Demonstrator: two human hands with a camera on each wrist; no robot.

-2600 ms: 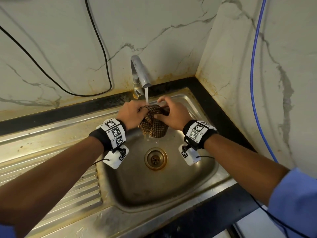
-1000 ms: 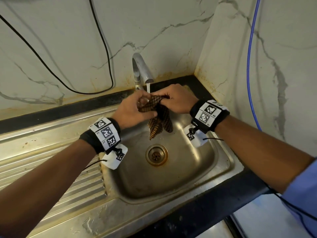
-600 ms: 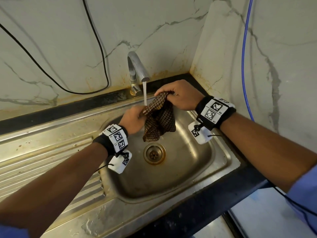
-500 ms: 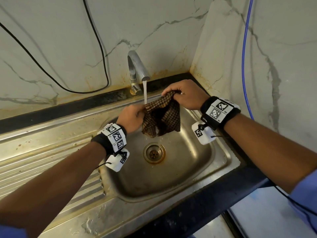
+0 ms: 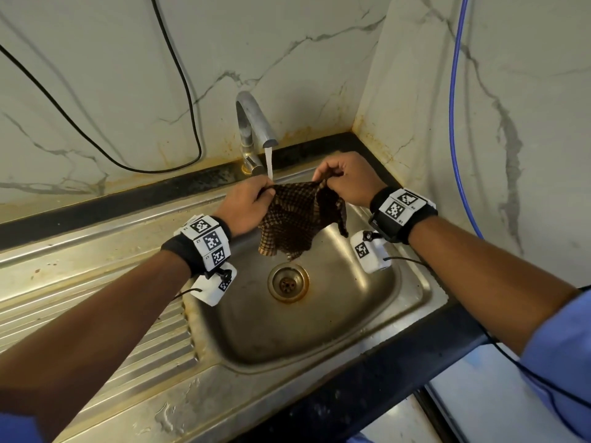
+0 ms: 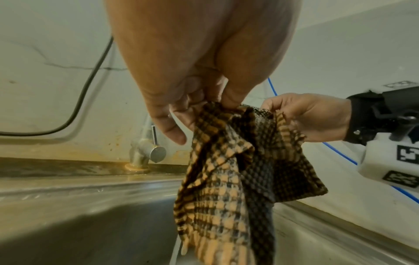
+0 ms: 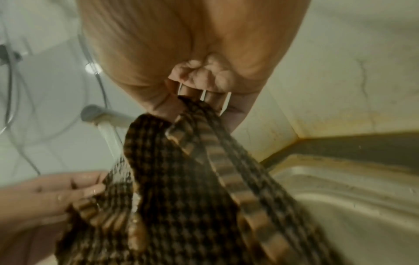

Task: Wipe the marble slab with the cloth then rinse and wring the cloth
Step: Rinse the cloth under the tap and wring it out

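Your left hand [image 5: 244, 204] pinches one top corner of the cloth [image 5: 295, 220] between thumb and curled fingers, and your right hand [image 5: 347, 180] pinches the other top edge the same way, so the cloth hangs spread between them over the sink [image 5: 412, 282], its lower part clear of the drain [image 5: 287, 282]. The stream from the tap [image 5: 254, 123] falls right at the left-hand corner of the cloth, close to your fingers [image 6: 179, 114]. You look to be mid-rinse, with the wringing not yet done. The main risk is that only that one edge gets the water: held where it is, most of the cloth sits to the right of the stream, and the far side may stay dirty unless you slide it across. A soaked cloth held by fingertip pinches alone can also slip out and drop into the basin. Water running off the spread cloth could splash past the rim onto the black counter edge [image 5: 399, 372] in front. Around you, the ribbed drainboard [image 5: 96, 330] lies to the left, a black cable [image 5: 179, 78] loops down the marble wall [image 5: 287, 43] behind the tap, and a blue cable [image 5: 452, 123] runs down the right wall near your right wrist. Neither crosses the basin, and nothing stands between the cloth and the stream.
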